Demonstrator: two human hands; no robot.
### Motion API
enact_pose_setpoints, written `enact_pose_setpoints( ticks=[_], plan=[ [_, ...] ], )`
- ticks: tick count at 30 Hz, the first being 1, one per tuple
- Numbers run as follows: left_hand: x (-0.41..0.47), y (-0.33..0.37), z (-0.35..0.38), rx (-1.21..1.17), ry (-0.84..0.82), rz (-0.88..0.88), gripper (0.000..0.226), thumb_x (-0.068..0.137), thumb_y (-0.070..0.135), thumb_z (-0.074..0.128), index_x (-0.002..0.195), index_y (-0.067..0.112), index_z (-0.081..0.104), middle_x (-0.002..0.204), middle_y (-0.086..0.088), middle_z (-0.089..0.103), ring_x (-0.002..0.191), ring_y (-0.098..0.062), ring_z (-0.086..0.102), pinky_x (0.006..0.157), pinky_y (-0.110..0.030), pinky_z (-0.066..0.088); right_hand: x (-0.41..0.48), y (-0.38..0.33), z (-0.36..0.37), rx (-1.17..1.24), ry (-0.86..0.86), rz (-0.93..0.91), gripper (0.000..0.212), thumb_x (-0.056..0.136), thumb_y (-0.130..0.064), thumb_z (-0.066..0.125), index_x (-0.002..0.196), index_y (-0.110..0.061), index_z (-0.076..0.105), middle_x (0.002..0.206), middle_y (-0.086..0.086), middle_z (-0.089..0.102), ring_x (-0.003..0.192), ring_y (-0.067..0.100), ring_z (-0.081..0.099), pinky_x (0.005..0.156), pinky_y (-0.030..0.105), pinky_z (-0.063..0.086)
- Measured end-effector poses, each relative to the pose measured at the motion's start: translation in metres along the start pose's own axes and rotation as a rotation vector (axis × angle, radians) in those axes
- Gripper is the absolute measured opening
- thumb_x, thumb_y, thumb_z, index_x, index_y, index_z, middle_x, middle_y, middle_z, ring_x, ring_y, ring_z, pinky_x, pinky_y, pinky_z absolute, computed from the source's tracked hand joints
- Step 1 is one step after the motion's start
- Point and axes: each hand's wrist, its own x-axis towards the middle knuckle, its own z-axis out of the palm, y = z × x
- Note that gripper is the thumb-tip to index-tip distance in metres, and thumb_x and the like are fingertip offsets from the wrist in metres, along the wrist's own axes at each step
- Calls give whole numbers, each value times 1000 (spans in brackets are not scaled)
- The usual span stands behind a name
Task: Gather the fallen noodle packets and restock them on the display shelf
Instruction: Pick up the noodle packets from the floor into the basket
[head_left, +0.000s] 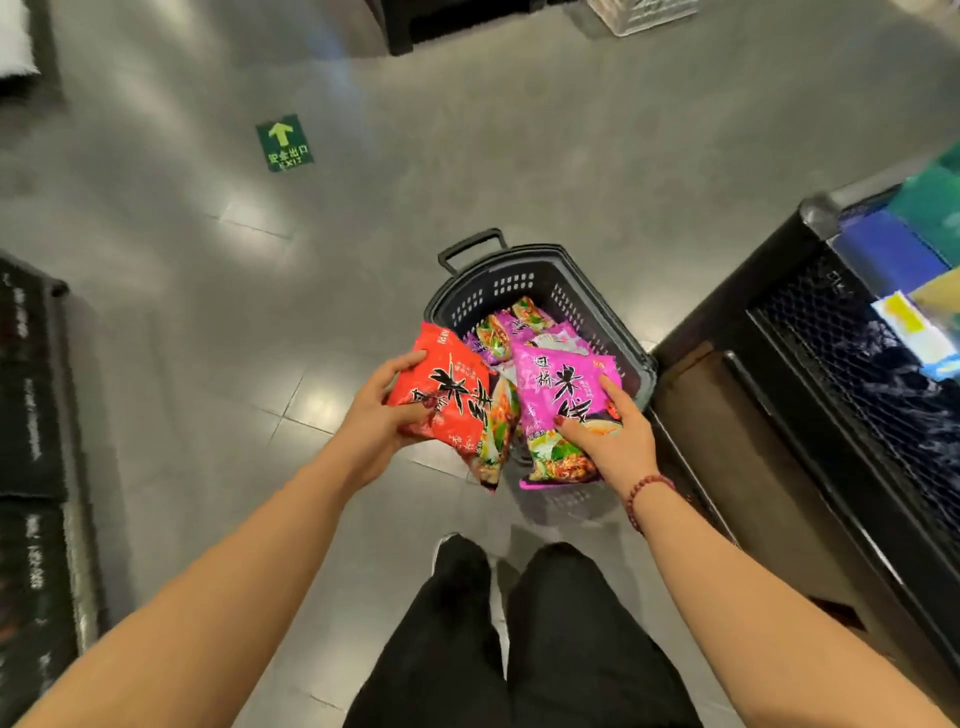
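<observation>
My left hand (382, 415) grips a red noodle packet (452, 384) by its left edge, holding it above the near rim of a dark plastic shopping basket (571, 291) on the floor. My right hand (613, 439) holds a magenta noodle packet (556, 395) from its right side, over the basket's near half. Both packets touch side by side. More magenta packets (506, 325) lie inside the basket beneath them.
A black display shelf (810, 395) with mesh sides and blurred goods stands at the right, close to the basket. Another dark shelf (36, 415) lines the left edge. A green exit sticker (284, 143) marks the grey tiled floor. My legs in black trousers (519, 649) are below.
</observation>
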Motion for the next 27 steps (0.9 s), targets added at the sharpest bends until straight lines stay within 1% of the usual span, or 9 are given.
enact_pose_setpoints(
  ticks=[3,6,8,11,14,16,21,25,27],
  plan=[
    [48,25,5,24,-54,-44,64,83,-19,50,126,28,56,118,-7,59,92,-25,65,69,-37,59,28,-9,4,24,58,47,84,68,-22,86,141,-30,44,145,1,44,133,17,41,111,39,36],
    [92,44,18,51,-73,-66,64,84,-19,50,128,27,54,117,-7,58,92,-25,64,70,-37,59,65,-11,5,51,108,91,86,68,-22,87,142,-29,44,145,2,45,131,20,43,109,46,40],
    [119,54,28,54,-57,-77,64,83,-19,51,127,27,56,118,-8,58,92,-25,64,69,-38,59,92,-14,4,47,119,110,85,68,-23,87,142,-27,44,145,2,45,132,19,42,110,44,38],
    [159,68,42,88,-82,-104,64,82,-20,52,125,27,57,122,-8,56,97,-26,63,68,-37,58,124,-17,6,84,145,127,86,68,-22,87,142,-25,44,143,2,46,132,18,41,112,41,35],
    [197,81,53,150,-114,-145,64,82,-19,52,125,27,57,124,-10,56,97,-28,62,69,-40,58,144,-17,11,140,221,174,87,66,-20,88,142,-24,45,138,1,51,128,18,47,109,43,40],
    [221,91,62,203,-157,-175,63,82,-19,51,125,27,58,123,-11,56,96,-28,61,67,-38,58,154,-18,14,175,280,215,89,64,-21,89,141,-26,46,137,1,53,125,18,50,107,45,43],
    [296,112,90,348,-305,-263,62,85,-18,51,130,25,54,119,-10,56,83,-22,63,58,-31,56,185,-19,37,262,452,285,89,64,-23,89,142,-26,45,139,2,51,127,15,47,109,42,40],
    [367,103,105,466,-416,-326,64,85,-18,50,133,26,53,117,-4,58,94,-23,64,70,-38,59,218,-11,66,264,607,345,87,65,-29,87,142,-28,45,140,1,50,129,15,45,108,30,36],
    [403,92,106,520,-443,-368,64,85,-17,51,129,29,55,119,-4,58,95,-22,63,72,-37,57,238,1,81,233,678,378,86,65,-33,87,141,-29,46,139,1,50,128,16,45,106,27,34]
  ],
)
